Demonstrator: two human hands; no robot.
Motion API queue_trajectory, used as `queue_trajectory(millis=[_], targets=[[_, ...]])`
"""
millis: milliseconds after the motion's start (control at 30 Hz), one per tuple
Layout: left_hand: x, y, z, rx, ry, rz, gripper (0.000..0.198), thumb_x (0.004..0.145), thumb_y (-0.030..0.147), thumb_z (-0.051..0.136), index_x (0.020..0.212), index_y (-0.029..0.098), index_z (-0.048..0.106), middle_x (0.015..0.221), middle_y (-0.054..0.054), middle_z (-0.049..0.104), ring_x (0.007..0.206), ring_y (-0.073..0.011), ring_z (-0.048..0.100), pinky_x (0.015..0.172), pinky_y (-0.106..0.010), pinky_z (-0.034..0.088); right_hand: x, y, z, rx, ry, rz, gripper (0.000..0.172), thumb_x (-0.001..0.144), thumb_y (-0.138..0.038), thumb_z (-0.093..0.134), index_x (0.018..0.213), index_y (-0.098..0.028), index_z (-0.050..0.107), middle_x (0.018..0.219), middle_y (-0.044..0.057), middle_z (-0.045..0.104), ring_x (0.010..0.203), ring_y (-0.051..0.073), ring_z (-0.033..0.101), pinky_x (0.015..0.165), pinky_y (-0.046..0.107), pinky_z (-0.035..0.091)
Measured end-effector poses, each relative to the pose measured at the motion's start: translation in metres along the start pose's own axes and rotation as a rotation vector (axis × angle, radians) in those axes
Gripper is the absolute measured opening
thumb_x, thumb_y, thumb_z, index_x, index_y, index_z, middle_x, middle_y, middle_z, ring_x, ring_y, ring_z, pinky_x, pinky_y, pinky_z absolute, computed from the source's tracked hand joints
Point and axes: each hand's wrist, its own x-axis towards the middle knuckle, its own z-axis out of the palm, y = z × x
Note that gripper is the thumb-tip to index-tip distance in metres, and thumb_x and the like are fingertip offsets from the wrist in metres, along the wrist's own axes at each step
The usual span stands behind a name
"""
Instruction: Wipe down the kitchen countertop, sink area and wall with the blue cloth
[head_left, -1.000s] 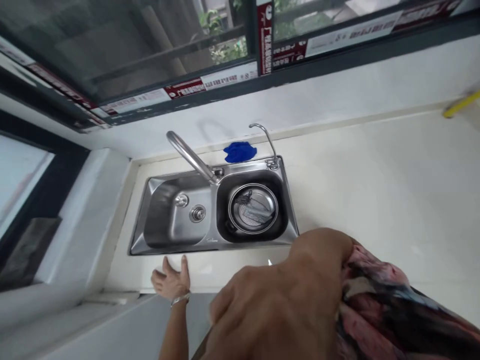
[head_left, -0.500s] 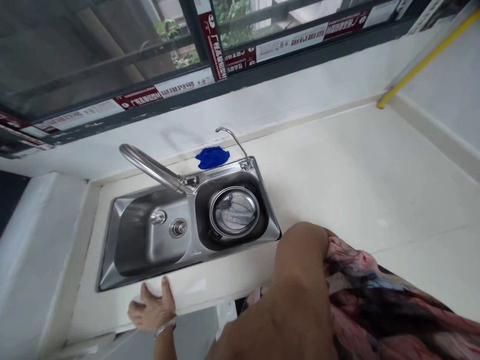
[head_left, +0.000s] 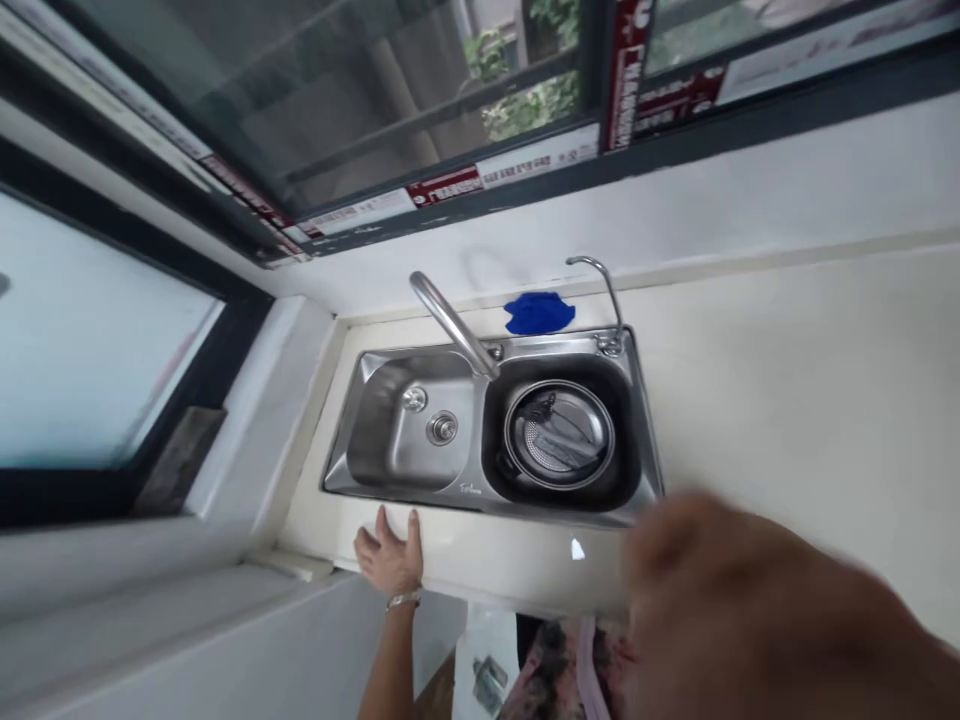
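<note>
My left hand rests on the front edge of the pale countertop, fingers spread, with a bracelet at the wrist; it holds nothing. Just beyond its fingertips is the steel double sink. A large motion-smeared shape of my right hand or arm fills the lower right, close to the camera, and its fingers cannot be made out. Inside the right basin sits a round perforated metal colander, with a dark item and a greyish, mesh-like piece in it. The left basin shows a drain.
A curved main faucet leans over the divider; a thin second tap stands at the back right corner. Between them lies a blue cloth. Behind is a dark-framed window. Counter surface extends to the right.
The view has swung left, so the sink appears further right. My right arm has shifted to the right and blurred. My left hand stays on the counter edge.
</note>
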Motion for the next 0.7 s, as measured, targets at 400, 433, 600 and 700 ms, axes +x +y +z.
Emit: queue_trajectory(millis=[400,433,600,700], targets=[[0.006,-0.019,0.01,-0.018,-0.057,-0.058,0.077,0.094,0.072,0.042,0.155,0.026,0.051,0.161,-0.025,0.039,0.153,-0.0397,0.035,0.122,-0.062,0.033,0.143,0.275,-0.08,-1.043,0.247,0.721,0.064,0.102,-0.033,0.043,0.163,-0.02,0.035,0.165,0.021,0.033,0.138,0.039,0.04,0.105,0.053,0.04],[0.007,-0.02,0.01,-0.014,-0.061,-0.064,0.077,0.093,0.072,0.042,0.154,0.026,0.051,0.161,-0.024,0.039,0.153,-0.0399,0.036,0.122,-0.062,0.033,0.146,0.284,-0.079,-1.083,0.207,0.732,0.062,0.102,-0.035,0.042,0.163,-0.022,0.036,0.166,0.02,0.03,0.136,0.039,0.041,0.103,0.053,0.039],[0.009,-0.022,0.01,-0.001,-0.07,-0.077,0.077,0.092,0.071,0.042,0.153,0.025,0.054,0.16,-0.024,0.041,0.152,-0.0414,0.037,0.121,-0.062,0.036,0.144,0.31,-0.075,-1.2,0.177,0.719,0.051,0.105,-0.041,0.038,0.149,-0.023,0.055,0.168,0.02,0.027,0.118,0.036,0.05,0.097,0.05,0.034],[0.008,-0.022,0.011,0.013,-0.094,-0.092,0.079,0.091,0.072,0.041,0.153,0.024,0.054,0.161,-0.024,0.041,0.153,-0.0415,0.036,0.121,-0.061,0.036,0.134,0.322,-0.076,-1.223,0.141,0.61,0.052,0.107,-0.039,0.031,0.149,-0.021,0.056,0.159,0.017,0.044,0.122,0.036,0.046,0.099,0.05,0.031]])
